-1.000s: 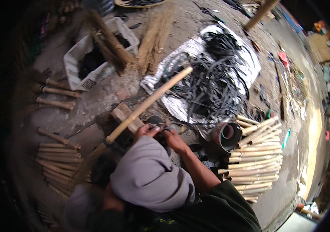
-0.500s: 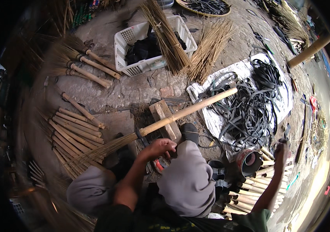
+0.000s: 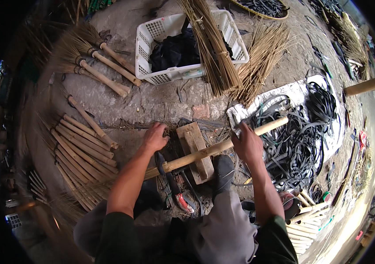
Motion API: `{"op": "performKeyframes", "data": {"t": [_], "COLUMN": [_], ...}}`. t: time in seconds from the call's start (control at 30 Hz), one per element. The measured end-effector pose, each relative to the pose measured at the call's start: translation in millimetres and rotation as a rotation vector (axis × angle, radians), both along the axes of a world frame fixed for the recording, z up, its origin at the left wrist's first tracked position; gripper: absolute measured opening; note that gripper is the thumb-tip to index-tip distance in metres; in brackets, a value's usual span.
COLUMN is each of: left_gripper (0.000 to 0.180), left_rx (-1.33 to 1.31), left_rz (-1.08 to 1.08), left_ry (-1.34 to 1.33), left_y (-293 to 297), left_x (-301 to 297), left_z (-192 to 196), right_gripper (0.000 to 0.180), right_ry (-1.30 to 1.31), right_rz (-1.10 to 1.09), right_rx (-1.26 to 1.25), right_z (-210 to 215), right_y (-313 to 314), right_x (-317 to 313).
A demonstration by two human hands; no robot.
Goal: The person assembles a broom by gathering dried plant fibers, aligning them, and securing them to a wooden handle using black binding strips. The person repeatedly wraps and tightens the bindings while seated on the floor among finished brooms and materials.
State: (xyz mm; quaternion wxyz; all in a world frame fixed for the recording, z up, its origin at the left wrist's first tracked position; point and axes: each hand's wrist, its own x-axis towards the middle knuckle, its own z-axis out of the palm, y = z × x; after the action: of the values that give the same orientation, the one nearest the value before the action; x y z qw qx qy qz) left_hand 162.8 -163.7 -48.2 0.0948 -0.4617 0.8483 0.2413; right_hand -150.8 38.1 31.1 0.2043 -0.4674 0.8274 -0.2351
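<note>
A bamboo-handled broom (image 3: 214,149) lies slantwise before me, its stick-bristle end at the lower left. My left hand (image 3: 154,137) is curled closed just above the broom's binding, on a black rubber strip (image 3: 159,157) that runs down from the fingers. My right hand (image 3: 247,144) is closed over the bamboo handle farther right. Something dark shows at its fingertips, and I cannot make out what it holds. Beneath the handle sits a wooden block (image 3: 195,145), with my dark-covered foot (image 3: 224,169) beside it. A red-and-black handled tool (image 3: 182,201) lies between my knees.
Several bamboo-handled brooms (image 3: 84,141) lie at left, more (image 3: 110,66) behind. A white basket (image 3: 165,78) with black material stands ahead, stick bundles (image 3: 214,48) leaning on it. Black rubber strips (image 3: 284,141) cover a white sheet (image 3: 330,145) at right, near bamboo pieces (image 3: 304,229).
My right hand has come from the far right over to the bamboo handle. My left hand has moved forward and left to the binding. The whole view has shifted.
</note>
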Motion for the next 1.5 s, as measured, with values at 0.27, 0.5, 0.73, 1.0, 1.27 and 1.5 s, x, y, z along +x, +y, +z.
{"op": "performKeyframes", "data": {"t": [0.27,0.5,0.73,1.0,1.27,1.5], "left_gripper": [0.051,0.030,0.023,0.026,0.054,0.047], "left_rx": [-0.104,-0.132,-0.084,0.122,0.317,0.348], "left_rz": [-0.086,0.023,0.381,0.238,0.203,0.257], "left_ry": [-0.117,0.011,0.428,0.455,0.507,0.402], "left_y": [7.0,-3.0,-23.2,15.3,0.2,26.6], "left_x": [-31.3,-23.2,-12.7,-60.8,16.3,14.2], "left_z": [-44.0,-61.1,-23.2,25.1,26.9,64.5], "right_gripper": [0.068,0.025,0.040,0.019,0.048,0.042], "right_ry": [0.202,0.127,-0.093,-1.024,-0.657,0.319], "right_rz": [0.503,0.396,0.021,-0.056,-0.374,-0.756], "right_rx": [0.680,0.575,0.106,-0.300,-0.244,-0.240], "right_z": [-105.4,-123.9,-88.7,-40.4,-16.8,46.5], "right_y": [-130.3,-119.2,-95.5,-31.3,292.7,439.1], "right_x": [26.1,44.3,26.5,73.2,-119.5,-219.2]}}
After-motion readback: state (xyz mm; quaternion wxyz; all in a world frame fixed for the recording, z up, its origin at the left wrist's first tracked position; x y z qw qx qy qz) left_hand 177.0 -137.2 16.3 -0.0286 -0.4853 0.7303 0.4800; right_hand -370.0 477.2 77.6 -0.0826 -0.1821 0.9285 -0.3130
